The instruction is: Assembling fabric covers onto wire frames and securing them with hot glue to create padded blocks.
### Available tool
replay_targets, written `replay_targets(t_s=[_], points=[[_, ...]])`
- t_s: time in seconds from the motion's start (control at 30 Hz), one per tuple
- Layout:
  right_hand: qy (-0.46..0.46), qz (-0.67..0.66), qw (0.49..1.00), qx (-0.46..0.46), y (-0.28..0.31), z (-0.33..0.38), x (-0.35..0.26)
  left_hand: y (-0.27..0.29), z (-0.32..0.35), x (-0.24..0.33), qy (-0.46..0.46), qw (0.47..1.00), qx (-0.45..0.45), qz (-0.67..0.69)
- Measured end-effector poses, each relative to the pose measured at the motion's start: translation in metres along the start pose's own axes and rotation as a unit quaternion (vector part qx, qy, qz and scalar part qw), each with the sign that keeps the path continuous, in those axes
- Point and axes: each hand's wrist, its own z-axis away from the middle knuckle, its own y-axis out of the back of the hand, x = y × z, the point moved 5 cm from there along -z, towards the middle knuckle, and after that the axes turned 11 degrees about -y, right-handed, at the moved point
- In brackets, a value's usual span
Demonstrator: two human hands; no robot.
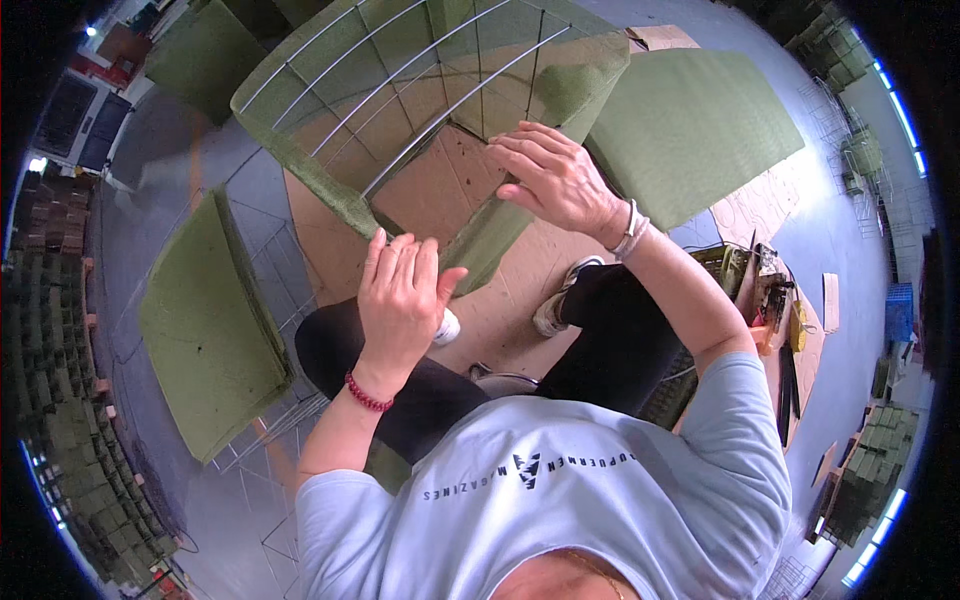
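Note:
In front of me stands a wire frame (415,150) of silvery bars, wrapped in green mesh fabric (318,175). My left hand (398,300) is at its near corner, fingers bent together over the fabric-covered edge and the thumb out to the side. Farther right, my right hand (555,180) closes over the fabric along the near edge, its fingertips pointing left. A loose flap of the fabric hangs down between the two hands. What lies under the fingertips is hidden.
Brown cardboard (330,235) covers the floor under the frame. A green panel (210,330) leans at the left, another panel (700,130) lies at the right. Tools (775,290) sit beside my right arm. Stacked green pieces (70,380) line the far left.

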Motion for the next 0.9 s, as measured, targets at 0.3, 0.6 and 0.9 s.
replay_targets(t_s=[0.3,0.6,0.9], points=[[-0.184,0.069,0.795,-0.574,-0.059,-0.026,0.023,-0.011,-0.038,-0.025,0.013,0.952,-0.242,0.186],[-0.397,-0.224,0.847,-0.275,-0.032,-0.052,0.079,0.029,-0.023,-0.058,0.033,0.945,0.176,0.275],[-0.194,0.132,0.874,-0.426,-0.019,-0.015,0.066,-0.005,-0.010,-0.045,-0.092,0.962,-0.177,0.185]])
